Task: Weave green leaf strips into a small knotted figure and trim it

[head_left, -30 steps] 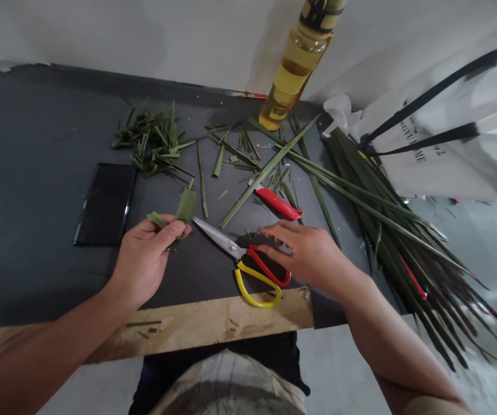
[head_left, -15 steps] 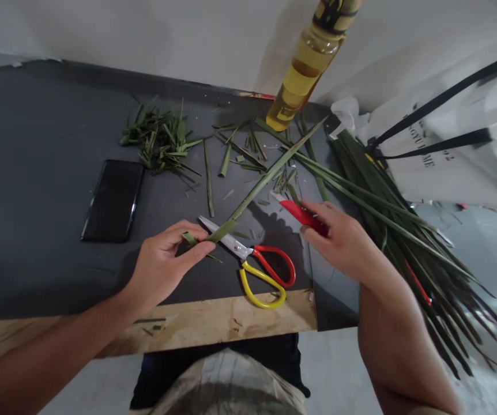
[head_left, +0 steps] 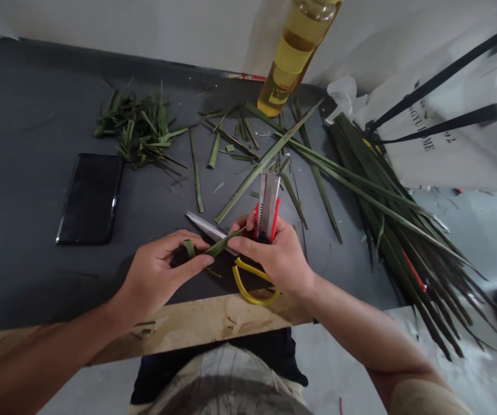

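Observation:
My left hand (head_left: 162,271) pinches a folded green leaf strip (head_left: 218,246) between thumb and fingers, above the table's front part. My right hand (head_left: 277,251) is closed around a red box cutter (head_left: 268,207), its metal channel pointing away from me. Its thumb and fingertips also pinch the far end of the same leaf strip. Beneath the hands lie scissors (head_left: 200,223) with a yellow handle loop (head_left: 252,288); my right hand hides the other loop. A long leaf strip (head_left: 270,158) lies flat just beyond the right hand.
A pile of leaf pieces (head_left: 145,129) and a black phone (head_left: 90,199) lie to the left. Leaf scraps are scattered mid-table. A bottle of yellow liquid (head_left: 292,63) stands at the back. Long leaves (head_left: 387,230) overhang the right edge beside a white bag (head_left: 447,127).
My right hand has moved left and toward me with the box cutter, turning it upright, and now grips the leaf strip's end. My left hand has barely moved. The view has shifted slightly.

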{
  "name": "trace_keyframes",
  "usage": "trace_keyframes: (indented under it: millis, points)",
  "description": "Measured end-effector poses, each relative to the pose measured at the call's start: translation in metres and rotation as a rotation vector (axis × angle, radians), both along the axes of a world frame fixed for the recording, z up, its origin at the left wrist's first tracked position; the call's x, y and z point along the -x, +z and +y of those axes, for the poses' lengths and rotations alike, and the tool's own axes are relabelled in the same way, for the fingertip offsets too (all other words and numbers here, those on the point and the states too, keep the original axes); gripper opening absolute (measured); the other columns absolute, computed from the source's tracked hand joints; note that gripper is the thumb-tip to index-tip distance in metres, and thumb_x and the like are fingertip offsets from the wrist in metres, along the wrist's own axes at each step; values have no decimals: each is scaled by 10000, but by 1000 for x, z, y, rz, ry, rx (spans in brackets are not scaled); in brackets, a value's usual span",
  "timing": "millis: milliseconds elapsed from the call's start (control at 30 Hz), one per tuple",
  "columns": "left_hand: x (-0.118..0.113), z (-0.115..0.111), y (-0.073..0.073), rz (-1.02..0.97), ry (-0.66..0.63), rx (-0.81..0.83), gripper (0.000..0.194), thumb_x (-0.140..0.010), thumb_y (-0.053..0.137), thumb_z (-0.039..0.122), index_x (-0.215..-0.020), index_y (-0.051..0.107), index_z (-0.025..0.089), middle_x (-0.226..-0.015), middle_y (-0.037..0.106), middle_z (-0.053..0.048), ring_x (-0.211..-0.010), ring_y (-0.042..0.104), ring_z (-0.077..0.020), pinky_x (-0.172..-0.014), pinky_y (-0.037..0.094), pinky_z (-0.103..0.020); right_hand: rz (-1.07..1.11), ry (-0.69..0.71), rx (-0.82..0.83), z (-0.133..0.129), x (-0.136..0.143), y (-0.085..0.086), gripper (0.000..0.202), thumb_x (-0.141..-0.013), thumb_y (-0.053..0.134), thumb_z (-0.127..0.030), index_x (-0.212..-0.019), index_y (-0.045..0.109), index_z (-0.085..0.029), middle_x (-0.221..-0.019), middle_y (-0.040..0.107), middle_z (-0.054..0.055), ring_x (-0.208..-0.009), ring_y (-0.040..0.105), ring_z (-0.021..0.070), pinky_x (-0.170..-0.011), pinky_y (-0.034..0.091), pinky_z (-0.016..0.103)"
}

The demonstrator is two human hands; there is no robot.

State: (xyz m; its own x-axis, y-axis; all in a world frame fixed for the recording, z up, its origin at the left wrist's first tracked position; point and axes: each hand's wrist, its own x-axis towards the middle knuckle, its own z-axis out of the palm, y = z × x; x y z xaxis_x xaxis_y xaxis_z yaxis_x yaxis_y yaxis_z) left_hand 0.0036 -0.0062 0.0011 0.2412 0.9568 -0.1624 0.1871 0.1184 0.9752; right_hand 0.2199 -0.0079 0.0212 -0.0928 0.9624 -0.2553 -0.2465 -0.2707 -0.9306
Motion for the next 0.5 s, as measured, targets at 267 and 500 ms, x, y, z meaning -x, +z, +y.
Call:
trace_keyframes:
  millis: [267, 500]
  points:
    - [5, -1, -4, 97, -107, -82, 550, -806, 876, 516, -1284, 757, 272, -1175, 803, -66, -1070, 742, -289, -994, 573, -399, 102, -217, 143, 0, -9, -5, 419, -649, 936, -239, -791, 542, -223, -860, 705, -52, -534, 481, 46, -519, 432, 225]
    - [-4, -6, -1, 312, -114, -356, 558, -849, 849, 370, -1366, 671, 257, -1127, 796, -58, -992, 763, -261, -946, 614, -391, 42, -173, 119, -6, -5, -9, 380, -681, 926, -261, -759, 557, -217, -827, 709, -44, -533, 463, 51, -469, 362, 221]
